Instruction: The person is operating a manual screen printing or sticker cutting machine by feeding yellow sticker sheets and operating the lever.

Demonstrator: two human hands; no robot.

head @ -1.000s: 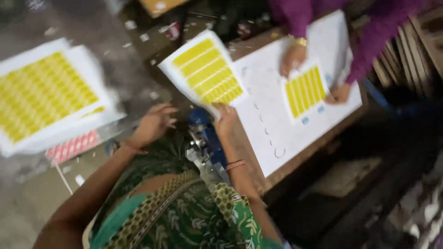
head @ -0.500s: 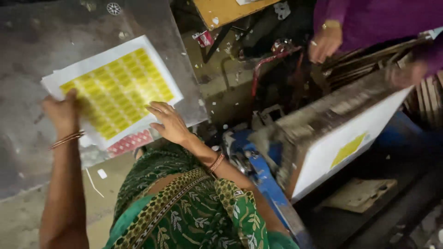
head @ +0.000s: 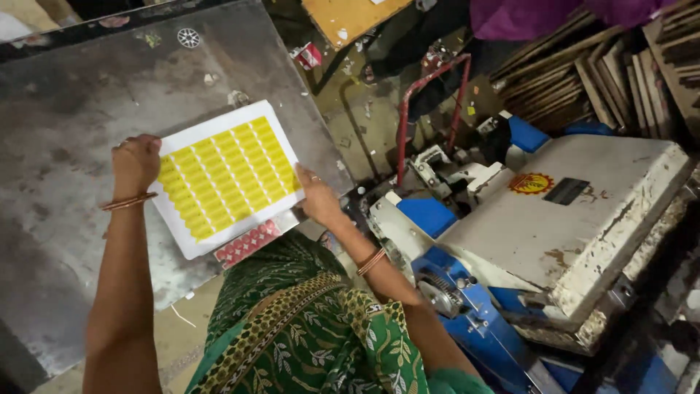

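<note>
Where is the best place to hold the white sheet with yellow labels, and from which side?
Probably by its bare white margins at the two opposite short edges, one from each side. The sheet of yellow labels lies flat and thin on the grey metal table, so pinching an edge seems safest. The left hand and right hand already grip it that way, clear of the labels.

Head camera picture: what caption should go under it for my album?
Two hands, left hand and right hand, hold a yellow sticker sheet over a metal table.
</note>
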